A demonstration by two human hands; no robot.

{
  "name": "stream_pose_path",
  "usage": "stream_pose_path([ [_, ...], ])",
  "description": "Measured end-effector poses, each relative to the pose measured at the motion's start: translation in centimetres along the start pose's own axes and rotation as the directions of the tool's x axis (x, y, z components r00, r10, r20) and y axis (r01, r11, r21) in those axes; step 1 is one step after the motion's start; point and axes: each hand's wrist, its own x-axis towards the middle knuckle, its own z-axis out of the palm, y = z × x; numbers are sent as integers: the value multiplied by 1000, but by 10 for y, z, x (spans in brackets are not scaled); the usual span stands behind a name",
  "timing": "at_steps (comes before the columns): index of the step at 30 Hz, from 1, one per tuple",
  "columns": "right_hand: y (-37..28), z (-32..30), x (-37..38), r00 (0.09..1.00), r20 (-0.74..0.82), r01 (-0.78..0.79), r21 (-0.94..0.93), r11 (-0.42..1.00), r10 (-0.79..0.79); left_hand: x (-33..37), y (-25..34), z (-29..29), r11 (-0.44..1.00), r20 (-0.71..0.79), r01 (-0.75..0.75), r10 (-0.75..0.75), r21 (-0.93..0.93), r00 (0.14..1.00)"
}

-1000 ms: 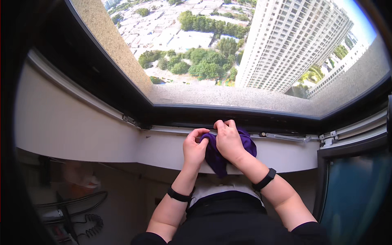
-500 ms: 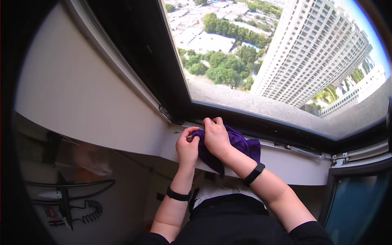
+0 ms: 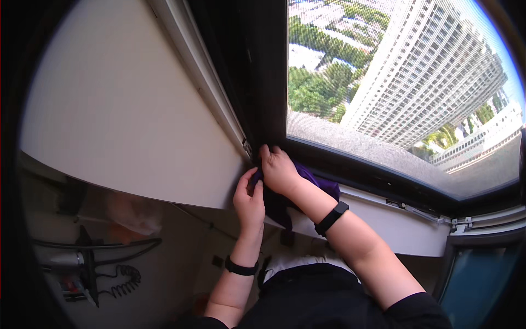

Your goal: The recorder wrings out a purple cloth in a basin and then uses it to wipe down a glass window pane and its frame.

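A purple cloth [image 3: 323, 188] lies bunched at the lower left corner of a dark window frame [image 3: 350, 164], partly hanging over the pale sill. My right hand [image 3: 279, 172] is closed on the cloth and presses it into the corner, fingertips against the frame. Just to its left, my left hand [image 3: 250, 197] pinches the cloth's left edge between thumb and fingers. Much of the cloth is hidden behind my right hand and forearm.
A pale wall panel [image 3: 131, 120] rises on the left, edged by a white window track [image 3: 208, 88]. A metal stay arm [image 3: 419, 212] lies along the sill at the right. Below left are a coiled black cord [image 3: 127, 278] and a hair dryer-like thing [image 3: 68, 259].
Both hands have moved left along the sill, taking the cloth closer into the frame's corner. The view has also turned, so the window sits further right.
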Motion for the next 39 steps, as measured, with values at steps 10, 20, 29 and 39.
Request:
stream_pose_path([
  [10, 1, -28, -18, 995, 99, 49, -342, 939, -16, -13, -7, 14, 999, 65, 19, -21, 32, 998],
  [20, 32, -81, -80, 982, 152, -40, -426, 904, 116, -49, -11, 58, 998, 265, 67, -62, -8, 962],
  [29, 75, -122, -140, 988, -53, -157, -385, 909, 148, -78, -20, 101, 991, 448, -23, -39, 134, 893],
  [39, 132, -155, -211, 713, -66, -170, 950, 264, 698, -99, -21, 130, 996, 525, 9, -56, 91, 849],
])
